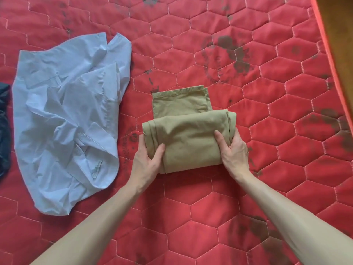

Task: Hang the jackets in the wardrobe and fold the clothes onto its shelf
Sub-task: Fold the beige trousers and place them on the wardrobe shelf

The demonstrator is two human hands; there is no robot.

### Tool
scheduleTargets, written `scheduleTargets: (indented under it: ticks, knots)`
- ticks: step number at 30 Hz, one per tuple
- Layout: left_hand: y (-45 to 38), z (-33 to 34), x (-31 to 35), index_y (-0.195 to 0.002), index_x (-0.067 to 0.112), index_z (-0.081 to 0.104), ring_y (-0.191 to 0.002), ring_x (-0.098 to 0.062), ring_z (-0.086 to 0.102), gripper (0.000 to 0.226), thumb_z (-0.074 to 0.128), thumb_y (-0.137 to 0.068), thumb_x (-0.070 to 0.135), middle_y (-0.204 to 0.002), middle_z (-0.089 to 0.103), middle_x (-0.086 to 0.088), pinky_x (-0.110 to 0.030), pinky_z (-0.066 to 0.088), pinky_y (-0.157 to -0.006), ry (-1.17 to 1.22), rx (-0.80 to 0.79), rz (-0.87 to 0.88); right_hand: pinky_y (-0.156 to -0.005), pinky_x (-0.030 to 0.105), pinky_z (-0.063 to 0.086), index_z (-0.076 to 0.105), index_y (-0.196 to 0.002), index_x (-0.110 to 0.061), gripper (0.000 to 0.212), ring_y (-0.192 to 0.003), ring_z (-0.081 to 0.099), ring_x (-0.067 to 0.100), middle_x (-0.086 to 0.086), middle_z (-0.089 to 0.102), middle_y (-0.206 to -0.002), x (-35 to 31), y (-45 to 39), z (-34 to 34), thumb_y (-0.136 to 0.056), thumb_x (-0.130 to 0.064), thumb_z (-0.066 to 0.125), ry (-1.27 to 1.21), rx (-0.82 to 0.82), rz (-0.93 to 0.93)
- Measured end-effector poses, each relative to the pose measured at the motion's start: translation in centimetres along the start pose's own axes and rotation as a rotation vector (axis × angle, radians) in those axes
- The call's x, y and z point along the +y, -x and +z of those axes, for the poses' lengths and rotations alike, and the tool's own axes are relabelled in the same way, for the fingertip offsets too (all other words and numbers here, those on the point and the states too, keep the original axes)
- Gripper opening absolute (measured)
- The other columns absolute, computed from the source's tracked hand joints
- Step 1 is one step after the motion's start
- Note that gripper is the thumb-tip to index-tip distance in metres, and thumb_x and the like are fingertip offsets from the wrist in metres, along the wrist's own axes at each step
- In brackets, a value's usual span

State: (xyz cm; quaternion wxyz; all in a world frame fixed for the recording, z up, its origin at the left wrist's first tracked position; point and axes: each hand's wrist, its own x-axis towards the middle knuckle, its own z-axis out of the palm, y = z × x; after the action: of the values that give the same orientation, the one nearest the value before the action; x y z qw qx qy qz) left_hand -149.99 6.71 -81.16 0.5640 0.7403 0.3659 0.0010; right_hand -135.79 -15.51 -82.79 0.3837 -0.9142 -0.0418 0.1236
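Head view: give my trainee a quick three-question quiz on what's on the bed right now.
1. True or false: both hands hold the khaki garment.
2. Which lies to its left? A) white shirt B) towel C) hat
3. What colour is the quilted mattress underneath?

Key:
1. True: left hand and right hand each have a grip on one end of the folded bundle.
2. A, crumpled and unfolded.
3. Red.

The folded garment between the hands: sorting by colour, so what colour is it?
Plain khaki tan, no pattern: the folded garment, seen clearly in the head view.
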Motion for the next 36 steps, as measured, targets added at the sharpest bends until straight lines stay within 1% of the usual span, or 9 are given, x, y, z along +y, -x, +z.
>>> scheduleTargets:
  ticks: [4, 12, 14, 17, 20, 23, 26, 32, 36]
  knots:
    - [-1.7, 0.5, -0.4, -0.118, 0.026, 0.048, -0.098, -0.014, 0.071, 0.029, 0.062, -0.100, 0.044, -0.103, 0.073, 0.013, -0.047, 0.055, -0.092, -0.104, 0.068, 0.052, -0.078, 0.049, 0.047, 0.056, -0.116, -0.010, 0.072, -0.096, 0.066, 0.046, 0.019, 0.073, -0.095, -0.2, -1.4, 1.0, -0.091, -0.076, 0.040, 0.095, 0.035, -0.020]
    - [-3.5, 1.0, -0.7, -0.113, 0.021, 0.047, -0.095, -0.026, 0.070, 0.030, 0.062, -0.102, 0.045, -0.099, 0.073, 0.003, -0.051, 0.054, -0.088, -0.156, 0.103, 0.037, -0.072, 0.045, 0.038, 0.049, -0.111, -0.011, 0.058, -0.097, 0.065, 0.046, 0.019, 0.069, -0.095, -0.4, -2.9, 2.3, -0.098, -0.068, 0.048, 0.256, 0.007, 0.074]
    - [-3.5, 1.6, -0.5, -0.114, 0.020, 0.044, -0.095, -0.032, 0.070, 0.034, 0.061, -0.102, 0.047, -0.099, 0.073, -0.001, -0.050, 0.054, -0.085, -0.204, 0.128, -0.001, -0.077, 0.045, 0.042, 0.048, -0.126, -0.013, 0.060, -0.110, 0.061, 0.041, 0.015, 0.065, -0.114, -0.6, -2.9, 2.7, -0.097, -0.065, 0.052, 0.245, 0.059, 0.032]
    - [-3.0, 2.8, -0.1, -0.132, 0.018, 0.040, -0.106, -0.038, 0.068, 0.044, 0.057, -0.103, 0.046, -0.113, 0.073, -0.008, -0.042, 0.047, -0.081, -0.300, 0.197, -0.058, -0.101, 0.046, 0.042, 0.036, -0.154, -0.014, 0.075, -0.128, 0.050, 0.032, 0.012, 0.051, -0.139, -0.1, -3.1, 3.1, -0.098, -0.058, 0.057, 0.280, 0.149, -0.108]
    - [-2.9, 3.6, -0.2, -0.146, 0.013, 0.039, -0.125, -0.035, 0.055, 0.058, 0.058, -0.101, 0.045, -0.135, 0.054, -0.011, -0.044, 0.044, -0.095, -0.302, 0.266, -0.076, -0.112, 0.038, 0.030, 0.028, -0.161, -0.012, 0.083, -0.129, 0.047, 0.035, 0.015, 0.051, -0.144, 0.4, -3.6, 3.2, -0.099, -0.063, 0.050, 0.248, 0.104, -0.112]
    - [-3.1, 3.9, -0.5, -0.156, 0.008, 0.029, -0.130, -0.037, 0.044, 0.075, 0.064, -0.099, 0.043, -0.140, 0.040, -0.018, -0.046, 0.038, -0.109, -0.324, 0.323, -0.093, -0.118, 0.034, 0.023, 0.019, -0.164, -0.013, 0.088, -0.140, 0.041, 0.031, 0.014, 0.044, -0.154, 0.7, -3.8, 3.2, -0.099, -0.065, 0.046, 0.238, 0.094, -0.135]
    - [-2.6, 3.4, -0.5, -0.159, 0.007, 0.024, -0.131, -0.035, 0.041, 0.082, 0.065, -0.097, 0.042, -0.140, 0.040, -0.019, -0.046, 0.034, -0.115, -0.436, 0.363, 0.027, -0.119, 0.039, 0.025, 0.019, -0.165, -0.017, 0.087, -0.148, 0.032, 0.026, 0.012, 0.036, -0.161, 0.5, -3.6, 3.2, -0.098, -0.064, 0.049, 0.239, 0.115, -0.124]
    - [-1.4, 2.4, -1.9, -0.166, 0.007, 0.005, -0.140, -0.033, 0.036, 0.100, 0.060, -0.097, 0.054, -0.158, 0.027, -0.017, -0.048, 0.036, -0.116, -0.626, 0.230, 0.195, -0.120, 0.048, 0.028, 0.011, -0.167, -0.025, 0.088, -0.153, 0.026, 0.024, 0.005, 0.025, -0.169, 0.6, -3.5, 2.9, -0.096, -0.071, 0.036, 0.253, 0.057, -0.109]
    - [-0.6, 1.8, -3.3, -0.168, 0.019, 0.012, -0.151, -0.034, 0.028, 0.090, 0.052, -0.096, 0.055, -0.172, 0.006, -0.014, -0.048, 0.035, -0.117, -0.677, 0.134, 0.361, -0.125, 0.042, 0.023, 0.007, -0.167, -0.024, 0.084, -0.157, 0.020, 0.023, 0.007, 0.015, -0.172, 0.9, -2.8, 2.6, -0.102, -0.061, 0.044, 0.235, 0.071, -0.175]
